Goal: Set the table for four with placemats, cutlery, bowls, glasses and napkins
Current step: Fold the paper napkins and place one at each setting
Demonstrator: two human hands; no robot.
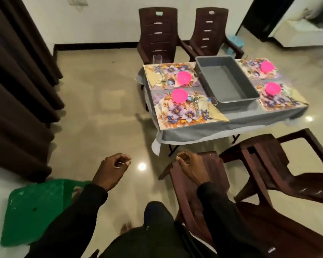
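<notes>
A small table under a grey cloth (pixel 194 133) carries several floral placemats (pixel 183 113), each with a pink bowl (pixel 179 95). Cutlery (pixel 196 105) and a beige napkin (pixel 217 114) lie on the near left mat. One clear glass (pixel 157 59) stands at the far left corner, another (pixel 212 100) beside the near mat. My left hand (pixel 110 172) hovers over the floor with fingers curled and nothing in it. My right hand (pixel 191 169) grips the top of a brown chair back (pixel 213 175), well short of the table.
A grey plastic tub (pixel 229 101) sits in the table's middle. Two brown chairs (pixel 158 32) stand behind the table, two more close to me at the right. A green stool (pixel 34 209) is at lower left, dark curtains (pixel 17 90) along the left.
</notes>
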